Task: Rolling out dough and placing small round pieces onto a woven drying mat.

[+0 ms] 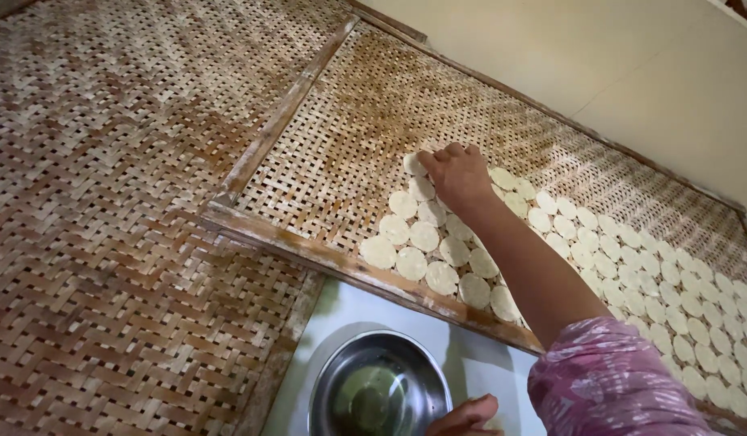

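Head view: right hand (458,173) being pressed, fingers curled, onto pale disc (414,165) at row end on woven tray (309,145); grip unclear; left hand (466,418) being rested by steel bowl (379,387), fingers hidden; forearm risks smudging soft discs (426,236) beneath.

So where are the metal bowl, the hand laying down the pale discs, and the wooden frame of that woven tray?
metal bowl (379,393), head view, on its shiny inner bottom.
right hand (457,174), head view, on the back of the hand.
wooden frame (309,252), head view, on the near rail.
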